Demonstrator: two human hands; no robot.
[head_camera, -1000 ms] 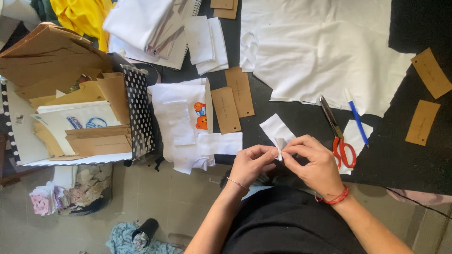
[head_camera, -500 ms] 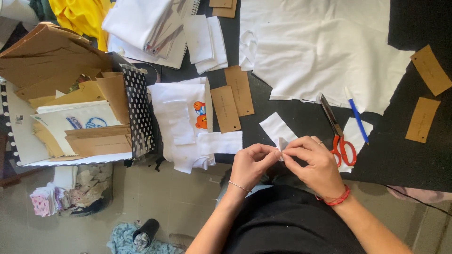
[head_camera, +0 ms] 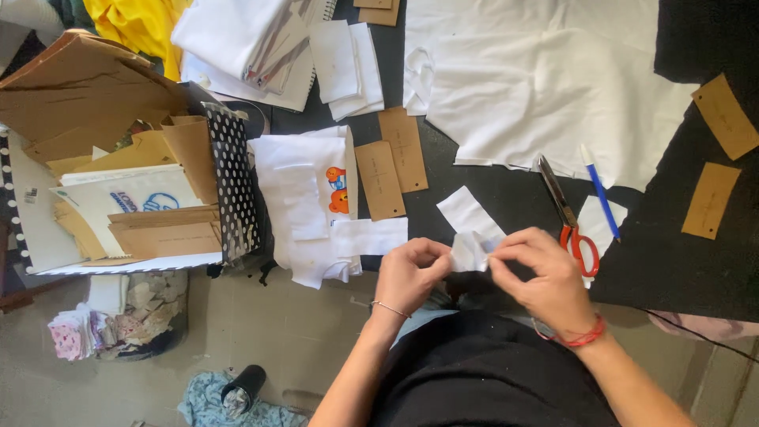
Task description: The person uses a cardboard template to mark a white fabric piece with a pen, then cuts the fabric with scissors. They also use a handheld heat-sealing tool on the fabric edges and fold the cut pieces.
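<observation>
At the left of the frame sits a black polka-dotted paper bag (head_camera: 234, 186) beside stacked white cloth. At lower centre my left hand (head_camera: 407, 273) and right hand (head_camera: 538, 273) each hold a grip pinched on a small white fabric scrap (head_camera: 472, 245). I judge I'm folding it; next calls for a firm crease. Red-handled scissors (head_camera: 571, 217) lie right, on the black table (head_camera: 672, 261).

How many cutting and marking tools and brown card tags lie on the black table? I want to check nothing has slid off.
Red-handled scissors: 1
Blue pen: 1
Brown card tags fully in view, two by the folded whites and two at right: 4
Total: 6
Two more tags are cut off at the top edge.
</observation>
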